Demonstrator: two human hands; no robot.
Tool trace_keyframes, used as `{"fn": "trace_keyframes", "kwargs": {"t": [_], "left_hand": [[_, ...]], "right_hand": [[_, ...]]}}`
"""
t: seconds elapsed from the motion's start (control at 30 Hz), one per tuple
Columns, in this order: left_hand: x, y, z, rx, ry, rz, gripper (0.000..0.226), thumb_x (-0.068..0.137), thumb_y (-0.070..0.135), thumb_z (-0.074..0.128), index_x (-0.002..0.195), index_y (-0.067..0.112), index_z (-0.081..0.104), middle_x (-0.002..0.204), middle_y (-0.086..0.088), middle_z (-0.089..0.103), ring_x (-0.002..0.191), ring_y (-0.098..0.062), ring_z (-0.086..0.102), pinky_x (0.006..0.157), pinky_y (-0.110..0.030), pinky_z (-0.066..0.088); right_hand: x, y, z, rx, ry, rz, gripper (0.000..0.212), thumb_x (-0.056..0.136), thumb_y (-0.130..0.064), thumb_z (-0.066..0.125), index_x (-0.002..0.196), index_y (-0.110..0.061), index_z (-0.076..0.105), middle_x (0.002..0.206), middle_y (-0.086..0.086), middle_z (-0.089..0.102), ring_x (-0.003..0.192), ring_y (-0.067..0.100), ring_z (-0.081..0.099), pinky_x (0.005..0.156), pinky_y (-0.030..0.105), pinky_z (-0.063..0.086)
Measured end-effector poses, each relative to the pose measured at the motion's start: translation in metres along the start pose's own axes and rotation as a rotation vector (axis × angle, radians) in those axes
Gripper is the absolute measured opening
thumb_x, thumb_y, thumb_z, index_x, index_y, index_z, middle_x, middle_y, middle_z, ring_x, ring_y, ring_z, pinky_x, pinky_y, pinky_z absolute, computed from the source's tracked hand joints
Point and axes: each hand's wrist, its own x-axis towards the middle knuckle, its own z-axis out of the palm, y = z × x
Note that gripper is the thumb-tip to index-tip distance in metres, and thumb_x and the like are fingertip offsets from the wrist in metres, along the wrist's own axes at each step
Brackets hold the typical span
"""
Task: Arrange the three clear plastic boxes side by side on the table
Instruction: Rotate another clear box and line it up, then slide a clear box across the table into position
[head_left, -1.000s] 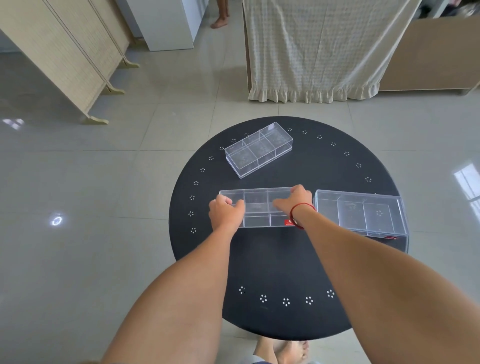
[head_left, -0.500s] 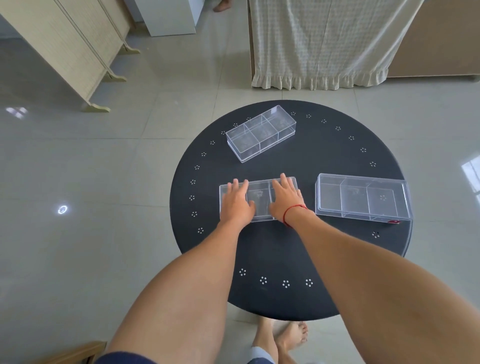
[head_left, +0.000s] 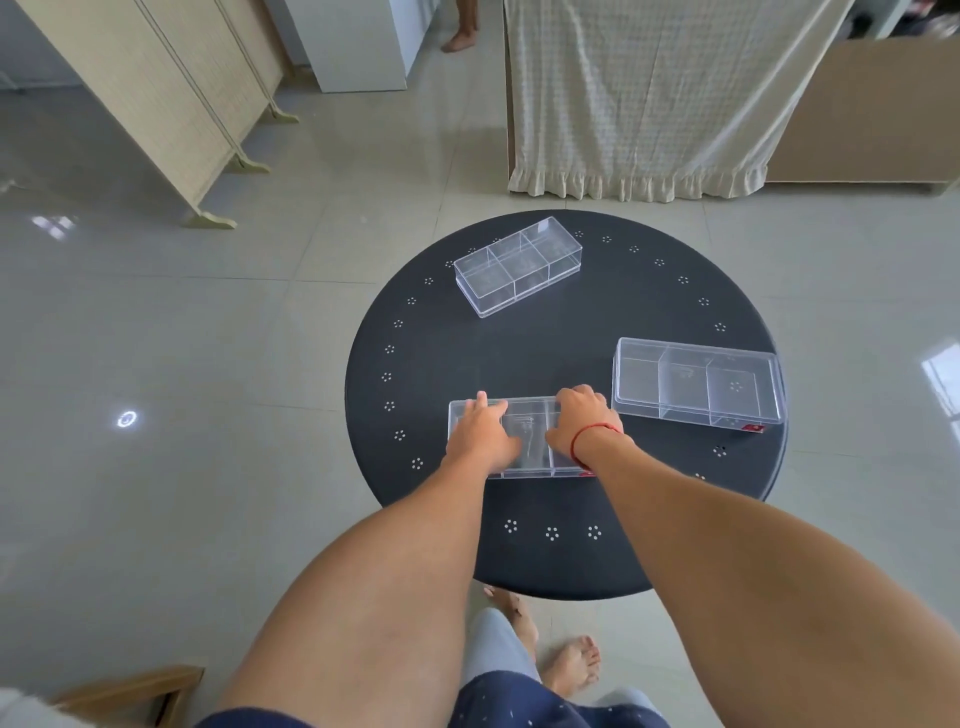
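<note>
Three clear plastic boxes with inner dividers lie on a round black table (head_left: 524, 358). The near box (head_left: 531, 451) sits in front of me with both hands on it. My left hand (head_left: 480, 435) lies flat on its lid at the left end. My right hand (head_left: 581, 422), with a red string at the wrist, presses on the right end, its fingers curled over the far edge. A second box (head_left: 697, 384) lies apart to the right, near the table's right rim. The third box (head_left: 519, 273) lies at the far side, turned at an angle.
Bare black tabletop separates the three boxes. Past the table are a cloth-draped piece of furniture (head_left: 644, 98), a folding screen (head_left: 171, 104) at the left and a white cabinet (head_left: 363, 41). My bare feet (head_left: 569, 662) stand under the near rim. A person's foot (head_left: 460, 41) shows far off.
My hands went from gripping the near box's ends to lying on its lid. The near box has slid a little toward me relative to the right box. The view shifted.
</note>
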Motion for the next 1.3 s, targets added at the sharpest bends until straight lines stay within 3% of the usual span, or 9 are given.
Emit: {"fn": "trace_keyframes", "kwargs": {"t": [0.1, 0.3, 0.43, 0.67, 0.83, 0.93, 1.17, 1.23, 1.3], "left_hand": [[-0.002, 0.005, -0.008, 0.024, 0.006, 0.009, 0.067, 0.094, 0.030, 0.053, 0.154, 0.022, 0.024, 0.165, 0.002, 0.002, 0.153, -0.018, 0.002, 0.112, -0.044, 0.031], [0.010, 0.030, -0.033, 0.040, 0.075, 0.014, 0.065, 0.095, 0.036, 0.048, 0.153, 0.018, 0.024, 0.165, -0.001, 0.007, 0.149, -0.029, 0.018, 0.115, -0.045, 0.028], [0.023, 0.047, -0.052, 0.055, 0.122, 0.061, 0.061, 0.098, 0.031, 0.045, 0.153, 0.014, 0.023, 0.165, -0.005, 0.006, 0.152, -0.025, 0.009, 0.117, -0.043, 0.021], [0.079, 0.059, -0.086, 0.049, 0.156, 0.090, 0.062, 0.098, 0.031, 0.046, 0.153, 0.014, 0.024, 0.164, -0.006, 0.008, 0.151, -0.026, 0.011, 0.119, -0.045, 0.021], [0.136, 0.060, -0.108, -0.024, 0.167, 0.044, 0.058, 0.099, 0.036, 0.044, 0.151, 0.016, 0.029, 0.163, -0.009, 0.006, 0.150, -0.027, 0.013, 0.116, -0.044, 0.025], [0.174, 0.057, -0.115, -0.067, 0.171, -0.007, 0.063, 0.100, 0.039, 0.041, 0.154, 0.016, 0.019, 0.164, -0.013, -0.007, 0.152, -0.026, -0.002, 0.120, -0.044, 0.021], [0.230, 0.050, -0.109, -0.007, 0.213, 0.014, 0.067, 0.101, 0.041, 0.035, 0.156, 0.017, 0.004, 0.163, -0.012, -0.017, 0.152, -0.026, -0.013, 0.123, -0.043, 0.010], [0.236, 0.052, -0.104, -0.065, 0.261, 0.030, 0.065, 0.101, 0.039, 0.037, 0.155, 0.017, 0.010, 0.164, -0.009, -0.012, 0.152, -0.022, -0.013, 0.123, -0.043, 0.013], [0.239, 0.058, -0.104, -0.168, 0.325, 0.024, 0.056, 0.101, 0.035, 0.039, 0.151, 0.016, 0.023, 0.165, -0.006, -0.003, 0.152, -0.019, -0.007, 0.120, -0.042, 0.023]], "right_hand": [[-0.003, -0.001, -0.002, 0.013, -0.041, 0.003, 0.045, 0.086, -0.018, 0.059, 0.130, -0.012, 0.051, 0.133, 0.009, 0.051, 0.122, 0.029, 0.049, 0.100, 0.043, 0.048], [0.009, -0.002, -0.027, 0.122, -0.042, -0.013, 0.060, 0.088, -0.022, 0.063, 0.143, -0.010, 0.040, 0.147, 0.009, 0.041, 0.134, 0.031, 0.043, 0.109, 0.046, 0.040], [0.027, -0.005, -0.056, 0.131, 0.007, -0.020, 0.063, 0.090, -0.025, 0.062, 0.145, -0.009, 0.037, 0.158, 0.011, 0.027, 0.138, 0.034, 0.038, 0.110, 0.047, 0.039], [0.084, -0.017, -0.098, 0.145, 0.064, -0.025, 0.062, 0.092, -0.026, 0.059, 0.147, -0.010, 0.034, 0.163, 0.009, 0.015, 0.143, 0.035, 0.032, 0.112, 0.050, 0.034], [0.143, -0.033, -0.113, 0.140, 0.054, -0.027, 0.052, 0.089, -0.024, 0.059, 0.137, -0.010, 0.043, 0.155, 0.008, 0.028, 0.134, 0.035, 0.040, 0.106, 0.049, 0.039], [0.181, -0.042, -0.115, 0.139, 0.040, -0.020, 0.049, 0.090, -0.024, 0.056, 0.135, -0.011, 0.043, 0.155, 0.009, 0.027, 0.134, 0.035, 0.040, 0.105, 0.050, 0.040], [0.234, -0.046, -0.104, 0.094, -0.001, -0.041, 0.064, 0.096, -0.028, 0.047, 0.154, -0.020, 0.020, 0.165, 0.008, -0.003, 0.152, 0.028, 0.004, 0.115, 0.049, 0.028], [0.236, -0.042, -0.100, 0.065, 0.051, -0.041, 0.056, 0.098, -0.031, 0.042, 0.152, -0.023, 0.028, 0.164, 0.009, 0.007, 0.152, 0.028, 0.009, 0.115, 0.047, 0.027], [0.236, -0.038, -0.101, 0.049, 0.210, -0.009, 0.041, 0.099, -0.032, 0.039, 0.135, -0.019, 0.053, 0.149, 0.013, 0.038, 0.138, 0.030, 0.035, 0.107, 0.042, 0.034]]}}
